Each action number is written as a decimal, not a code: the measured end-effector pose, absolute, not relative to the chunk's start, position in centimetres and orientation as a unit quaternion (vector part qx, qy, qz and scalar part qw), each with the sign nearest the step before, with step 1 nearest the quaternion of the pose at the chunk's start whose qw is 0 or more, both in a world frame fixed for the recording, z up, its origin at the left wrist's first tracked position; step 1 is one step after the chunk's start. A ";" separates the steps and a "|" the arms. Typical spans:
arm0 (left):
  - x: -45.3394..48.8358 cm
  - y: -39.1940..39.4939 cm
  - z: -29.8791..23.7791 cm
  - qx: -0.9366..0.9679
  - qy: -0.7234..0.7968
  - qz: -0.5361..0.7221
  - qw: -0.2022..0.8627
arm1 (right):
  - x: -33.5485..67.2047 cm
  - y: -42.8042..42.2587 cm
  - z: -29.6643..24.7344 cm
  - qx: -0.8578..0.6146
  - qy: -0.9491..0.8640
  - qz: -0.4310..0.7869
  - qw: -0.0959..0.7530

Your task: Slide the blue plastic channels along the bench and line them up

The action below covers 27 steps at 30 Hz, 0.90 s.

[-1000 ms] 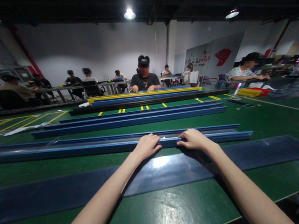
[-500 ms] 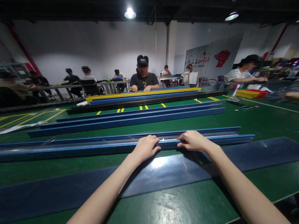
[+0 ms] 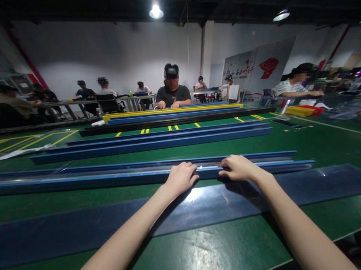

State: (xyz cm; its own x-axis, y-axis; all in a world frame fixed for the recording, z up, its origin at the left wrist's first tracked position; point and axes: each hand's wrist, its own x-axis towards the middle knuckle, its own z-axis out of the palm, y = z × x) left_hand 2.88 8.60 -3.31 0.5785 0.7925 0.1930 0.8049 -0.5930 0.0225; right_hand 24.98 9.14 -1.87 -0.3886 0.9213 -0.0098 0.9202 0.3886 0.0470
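A long blue channel strip (image 3: 110, 182) lies crosswise on the green table, with a clear, shiny band visible along its inside. Both hands grip its near wall, a short gap apart. My left hand (image 3: 182, 177) has its fingers over the top edge and its thumb on the front face. To the right, my right hand (image 3: 239, 168) pinches the same wall in a similar way. Closer to me, a flat, glossy dark blue strip (image 3: 82, 226) lies beneath my forearms.
Beyond are more blue channels (image 3: 153, 146), a black strip (image 3: 179, 121) and a yellow strip (image 3: 197, 109). A person (image 3: 172, 93) sits across the table. At the right lie a phone (image 3: 288, 124) and a yellow tray (image 3: 298, 111); a white sheet (image 3: 22, 152) is at the left.
Both hands have shifted a little to the right, and the blue channel strip has slid the same way with them. Their grip looks unchanged.
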 end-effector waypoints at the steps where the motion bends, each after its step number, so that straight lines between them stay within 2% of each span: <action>1: 2.8 8.7 -3.3 -0.890 -0.446 -0.091 0.036 | 25.0 9.1 -1.9 0.551 0.834 0.020 0.014; 16: 1.0 10.0 -2.9 -0.910 -0.400 -0.096 0.046 | 21.5 8.7 -2.8 0.489 0.869 0.072 -0.013; 27: 1.0 9.9 -2.8 -0.902 -0.409 -0.128 0.051 | 21.7 8.5 -2.5 0.488 0.866 0.079 -0.075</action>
